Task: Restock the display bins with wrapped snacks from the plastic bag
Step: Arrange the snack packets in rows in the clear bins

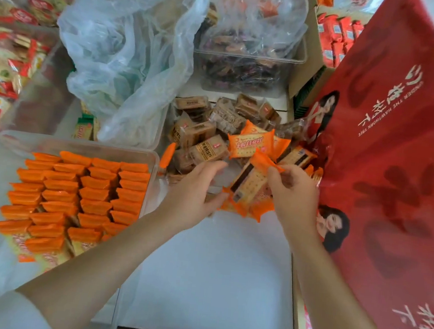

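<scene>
A pile of wrapped snacks lies in the middle bin: brown-wrapped ones (205,136) at the back and orange-wrapped cracker packs (253,144) in front. My right hand (295,196) pinches the orange end of one cracker pack (252,178) and lifts it. My left hand (194,191) grips several orange packs (235,206) from the left side, fingers curled under them. A crumpled clear plastic bag (126,47) lies over the bin behind the left one. The clear bin at left (78,145) holds neat rows of orange packs (78,195).
A clear tub (248,57) of dark wrapped snacks stands at the back. Red and yellow packets (4,67) fill bins at far left. A large red printed bag (398,162) stands along the right. The middle bin's white floor (212,276) shows near me.
</scene>
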{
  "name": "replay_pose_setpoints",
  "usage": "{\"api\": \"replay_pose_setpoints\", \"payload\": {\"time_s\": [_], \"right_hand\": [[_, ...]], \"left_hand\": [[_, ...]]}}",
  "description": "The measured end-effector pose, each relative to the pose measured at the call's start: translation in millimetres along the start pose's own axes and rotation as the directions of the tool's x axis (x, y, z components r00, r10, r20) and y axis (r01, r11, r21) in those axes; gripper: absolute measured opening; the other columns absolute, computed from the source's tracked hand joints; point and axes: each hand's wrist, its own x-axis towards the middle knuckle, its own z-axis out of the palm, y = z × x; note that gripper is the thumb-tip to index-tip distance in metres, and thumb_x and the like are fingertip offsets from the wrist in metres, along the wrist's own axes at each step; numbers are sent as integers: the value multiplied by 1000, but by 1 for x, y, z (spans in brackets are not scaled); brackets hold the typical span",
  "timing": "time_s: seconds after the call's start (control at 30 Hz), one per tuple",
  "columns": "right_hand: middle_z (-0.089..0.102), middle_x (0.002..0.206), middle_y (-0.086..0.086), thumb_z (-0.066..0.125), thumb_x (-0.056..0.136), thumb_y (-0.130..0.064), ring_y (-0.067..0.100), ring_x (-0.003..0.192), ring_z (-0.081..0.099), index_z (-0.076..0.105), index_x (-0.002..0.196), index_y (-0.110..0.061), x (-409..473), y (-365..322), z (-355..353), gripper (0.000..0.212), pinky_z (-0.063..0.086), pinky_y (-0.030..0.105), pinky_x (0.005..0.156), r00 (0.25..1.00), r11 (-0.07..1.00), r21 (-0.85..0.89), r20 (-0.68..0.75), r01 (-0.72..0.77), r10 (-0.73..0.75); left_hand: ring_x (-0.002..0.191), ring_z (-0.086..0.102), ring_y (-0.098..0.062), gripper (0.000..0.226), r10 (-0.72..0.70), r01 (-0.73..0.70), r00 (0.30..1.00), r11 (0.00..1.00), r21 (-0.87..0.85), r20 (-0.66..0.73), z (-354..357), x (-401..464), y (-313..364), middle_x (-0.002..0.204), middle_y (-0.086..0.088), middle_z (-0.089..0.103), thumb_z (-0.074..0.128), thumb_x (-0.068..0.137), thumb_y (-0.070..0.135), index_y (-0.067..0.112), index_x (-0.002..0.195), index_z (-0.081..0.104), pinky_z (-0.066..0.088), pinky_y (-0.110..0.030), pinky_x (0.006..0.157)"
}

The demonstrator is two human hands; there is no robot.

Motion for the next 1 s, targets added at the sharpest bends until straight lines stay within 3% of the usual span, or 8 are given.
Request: {"api": "replay_pose_setpoints", "payload": {"time_s": [0.1,0.23,0.37,0.5,0.73,0.8,0.9,1.0], "right_hand": [[68,70,-1,67,84,-26,19,70,66,64,74,-20,-20,-26,-1,12,55,42,70,991,987,153,129,-47,27],[69,71,0,59,80,-47,10,67,63,68,74,-15,-28,-32,2,34,50,33,65,932,972,233,347,24,-106],[67,83,8,52,92,-29,20,84,61,66,83,-4,11,22,22,30,43,35,71,964,967,-232,263,100,-37],[53,125,18,54,91,-29,36,119,45,50,119,-3,35,82,54,38,35,41,95,906,726,-666,397,171,150],[41,136,19,69,82,-33,37,127,39,33,132,-5,29,68,68,68,37,45,98,929,635,-758,326,148,173],[38,138,20,74,77,-31,38,126,39,29,137,-5,17,48,68,79,40,45,93,935,732,-678,300,69,190],[48,128,9,75,76,-12,23,111,50,20,144,-10,-7,8,64,88,42,35,80,949,972,-213,277,-96,154],[59,108,-3,75,79,-16,15,90,62,26,140,-27,-45,-44,57,79,55,38,74,927,973,99,338,-210,166]], "left_hand": [[119,45,-10,72,86,-87,996,996,-32,-18,7,-5,13,135,-2,44,69,81,34,11,139,35,36,-15,92],[98,54,0,60,-51,22,989,979,-201,-139,5,-18,20,116,8,55,64,86,24,14,137,35,43,-8,77],[67,51,-1,18,-61,45,991,989,-139,-118,-10,-37,9,74,19,48,61,89,23,22,102,48,35,-13,56],[62,53,6,21,-158,137,978,979,-150,-139,-28,-68,-1,64,12,48,68,84,22,29,84,48,36,-11,50],[91,61,2,66,-307,192,920,894,-404,-244,-58,-122,-16,104,25,56,76,71,29,56,114,34,54,-25,77],[93,63,-7,65,-312,179,913,886,-429,-263,-70,-137,-24,105,19,59,75,66,41,63,111,34,55,-36,79],[86,66,-23,59,-310,189,920,886,-425,-238,-95,-161,-45,95,8,65,72,61,46,64,107,39,54,-50,76],[75,63,-9,43,-295,206,931,911,-359,-215,-123,-186,-71,88,16,64,67,61,51,62,97,45,52,-34,69]]}}
